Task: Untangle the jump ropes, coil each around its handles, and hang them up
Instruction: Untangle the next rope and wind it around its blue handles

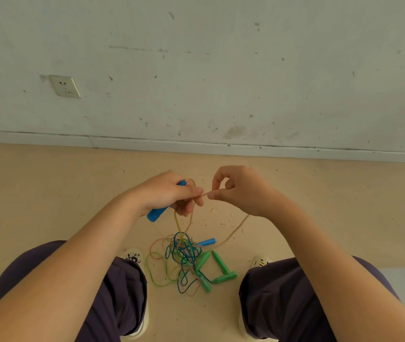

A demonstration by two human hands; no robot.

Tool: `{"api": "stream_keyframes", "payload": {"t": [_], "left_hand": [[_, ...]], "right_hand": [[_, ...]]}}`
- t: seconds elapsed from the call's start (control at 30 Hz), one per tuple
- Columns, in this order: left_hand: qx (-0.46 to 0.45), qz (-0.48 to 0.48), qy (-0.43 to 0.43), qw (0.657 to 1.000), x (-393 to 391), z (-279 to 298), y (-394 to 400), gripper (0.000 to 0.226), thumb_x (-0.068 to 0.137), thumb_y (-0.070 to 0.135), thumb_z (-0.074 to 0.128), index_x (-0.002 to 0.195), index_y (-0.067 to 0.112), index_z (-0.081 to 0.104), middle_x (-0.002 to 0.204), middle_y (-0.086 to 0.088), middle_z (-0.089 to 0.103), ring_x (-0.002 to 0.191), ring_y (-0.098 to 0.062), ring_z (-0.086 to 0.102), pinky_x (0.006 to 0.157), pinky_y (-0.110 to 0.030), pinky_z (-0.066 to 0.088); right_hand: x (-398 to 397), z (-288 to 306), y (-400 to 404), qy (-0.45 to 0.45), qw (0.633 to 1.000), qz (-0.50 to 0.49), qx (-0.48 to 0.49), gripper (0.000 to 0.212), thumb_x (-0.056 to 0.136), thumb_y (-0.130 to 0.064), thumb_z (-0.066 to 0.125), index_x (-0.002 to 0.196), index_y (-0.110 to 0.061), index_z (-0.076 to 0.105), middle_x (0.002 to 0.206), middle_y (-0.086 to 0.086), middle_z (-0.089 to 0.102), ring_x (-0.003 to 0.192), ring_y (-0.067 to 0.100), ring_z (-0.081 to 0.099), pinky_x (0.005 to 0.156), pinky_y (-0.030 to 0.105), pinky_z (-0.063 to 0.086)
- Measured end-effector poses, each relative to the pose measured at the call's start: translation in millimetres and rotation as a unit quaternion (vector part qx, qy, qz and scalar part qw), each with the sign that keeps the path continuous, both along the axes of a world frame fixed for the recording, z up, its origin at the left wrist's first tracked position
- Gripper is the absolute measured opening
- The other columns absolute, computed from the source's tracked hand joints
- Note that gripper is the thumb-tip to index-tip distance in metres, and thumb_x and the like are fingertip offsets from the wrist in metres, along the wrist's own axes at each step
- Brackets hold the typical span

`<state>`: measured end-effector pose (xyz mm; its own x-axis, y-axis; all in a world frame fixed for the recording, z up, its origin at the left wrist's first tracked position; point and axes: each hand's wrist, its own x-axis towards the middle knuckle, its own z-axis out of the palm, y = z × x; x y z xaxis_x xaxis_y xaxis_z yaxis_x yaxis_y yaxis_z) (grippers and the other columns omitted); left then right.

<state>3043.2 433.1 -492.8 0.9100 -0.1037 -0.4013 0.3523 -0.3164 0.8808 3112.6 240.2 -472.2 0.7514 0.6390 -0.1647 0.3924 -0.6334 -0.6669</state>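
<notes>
Scuffed pale wall (pixel 221 70) across the upper half, white socket plate (pixel 65 86) set into it at left; tan floor (pixel 48 188) below, littered with short fibres; dark-trousered knees (pixel 112 287) framing the work. Between the shoes, on the floor, a tangle of jump ropes (pixel 184 257): blue, green and orange-tan cords knotted together, four green handles (pixel 217 270) splayed at its right edge, one loose blue handle (pixel 206 242) just above them. Left hand (pixel 169 193) raised over the heap, fingers curled round a second blue handle (pixel 157 213) and pinning tan cord (pixel 233 230) against it; right hand (pixel 241 191) just beside, thumb and forefinger pinching the same cord, remaining fingers loosely bent. Cord running down from both hands into the heap, one strand looping right. Judged as early untangling, nothing coiled or hung yet. Risk from here: pulling hard on the pinched strand, likely cinching the knot tighter or dragging the whole heap upward; slack grip on the handle, likely dropping it back into the loops; frayed cord possibly shedding or snagging further.
</notes>
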Motion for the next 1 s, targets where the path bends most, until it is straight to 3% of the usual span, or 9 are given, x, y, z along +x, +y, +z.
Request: {"api": "stream_keyframes", "payload": {"t": [0.13, 0.27, 0.37, 0.47, 0.53, 0.63, 0.77, 0.9, 1.0], "left_hand": [[0.006, -0.021, 0.007, 1.000, -1.0, -0.3, 8.6, 0.028, 0.101, 0.025, 0.053, 0.087, 0.009, 0.071, 0.074, -0.006, 0.069, 0.073, -0.014, 0.067, 0.073, -0.021, 0.054], [0.053, -0.005, 0.009, 0.999, -0.2, -7.0, 13.4, 0.028, 0.103, 0.023, 0.050, 0.085, 0.007, 0.065, 0.077, -0.010, 0.069, 0.075, -0.017, 0.067, 0.084, -0.029, 0.053], [0.057, 0.035, -0.009, 0.998, -0.4, -8.3, 13.0, 0.030, 0.103, 0.022, 0.049, 0.078, 0.007, 0.059, 0.056, -0.004, 0.060, 0.057, -0.017, 0.060, 0.079, -0.043, 0.053], [-0.123, 0.042, -0.025, 0.991, -1.8, 5.6, 7.0, 0.029, 0.102, 0.024, 0.047, 0.077, 0.009, 0.054, 0.049, 0.004, 0.033, 0.041, -0.011, 0.032, 0.052, -0.027, 0.041], [-0.197, 0.011, -0.019, 0.980, -3.3, 11.0, 4.9, 0.028, 0.098, 0.029, 0.049, 0.078, 0.010, 0.056, 0.051, 0.004, 0.030, 0.040, -0.009, 0.025, 0.046, -0.024, 0.026], [-0.132, -0.024, -0.017, 0.991, -2.6, 7.8, 3.8, 0.027, 0.098, 0.028, 0.052, 0.082, 0.009, 0.063, 0.054, 0.001, 0.032, 0.041, -0.010, 0.023, 0.045, -0.024, 0.020], [-0.069, -0.042, 0.006, 0.997, -1.6, 2.2, -3.1, 0.028, 0.099, 0.026, 0.057, 0.078, 0.010, 0.061, 0.055, 0.002, 0.039, 0.045, -0.011, 0.025, 0.049, -0.027, 0.020], [-0.023, -0.052, 0.013, 0.998, 0.0, -1.0, -4.3, 0.030, 0.099, 0.028, 0.057, 0.091, 0.000, 0.064, 0.063, 0.000, 0.058, 0.051, -0.012, 0.046, 0.055, -0.026, 0.037], [-0.031, -0.060, 0.033, 0.997, -0.3, -0.1, -4.2, 0.032, 0.102, 0.024, 0.051, 0.097, -0.002, 0.068, 0.068, -0.006, 0.064, 0.064, -0.020, 0.063, 0.066, -0.030, 0.051]], "right_hand": [[13.2, 3.5, -14.0, -0.034, 0.991, -0.115, 0.054, 0.017, 0.084, -0.034, 0.075, 0.077, -0.023, 0.063, 0.053, -0.009, 0.043, 0.041, 0.004, 0.036, 0.049, 0.021, 0.030], [17.4, 1.7, -20.2, -0.002, 0.968, -0.196, 0.160, 0.016, 0.089, -0.029, 0.070, 0.080, -0.018, 0.062, 0.049, -0.003, 0.033, 0.038, 0.008, 0.024, 0.040, 0.020, 0.026], [16.1, -3.6, -20.5, 0.045, 0.973, -0.163, 0.157, 0.017, 0.090, -0.030, 0.068, 0.082, -0.017, 0.062, 0.053, -0.003, 0.038, 0.045, 0.012, 0.035, 0.048, 0.025, 0.033], [15.2, -0.4, -22.1, 0.120, 0.974, -0.096, 0.168, 0.021, 0.090, -0.031, 0.069, 0.091, -0.011, 0.064, 0.063, 0.006, 0.058, 0.058, 0.018, 0.056, 0.065, 0.039, 0.049], [10.8, 3.9, -21.2, 0.164, 0.969, -0.055, 0.175, 0.028, 0.088, -0.032, 0.070, 0.105, -0.011, 0.064, 0.078, 0.019, 0.066, 0.064, 0.021, 0.062, 0.073, 0.041, 0.056], [6.6, 6.0, -17.5, 0.211, 0.965, -0.003, 0.158, 0.046, 0.080, -0.036, 0.076, 0.118, -0.019, 0.059, 0.087, 0.013, 0.068, 0.068, 0.022, 0.065, 0.076, 0.036, 0.056], [-0.4, -4.5, -7.4, 0.201, 0.973, 0.045, 0.106, 0.038, 0.075, -0.035, 0.082, 0.104, -0.018, 0.064, 0.075, 0.000, 0.067, 0.062, 0.016, 0.059, 0.064, 0.030, 0.046], [-0.5, -8.9, 0.4, 0.111, 0.993, 0.045, -0.001, 0.028, 0.082, -0.041, 0.076, 0.090, -0.014, 0.069, 0.051, -0.017, 0.047, 0.049, 0.003, 0.039, 0.054, 0.021, 0.032], [5.1, -0.2, -2.3, 0.114, 0.990, 0.071, -0.036, 0.026, 0.083, -0.047, 0.073, 0.081, -0.022, 0.077, 0.061, -0.006, 0.052, 0.056, 0.007, 0.040, 0.058, 0.023, 0.034]]}}
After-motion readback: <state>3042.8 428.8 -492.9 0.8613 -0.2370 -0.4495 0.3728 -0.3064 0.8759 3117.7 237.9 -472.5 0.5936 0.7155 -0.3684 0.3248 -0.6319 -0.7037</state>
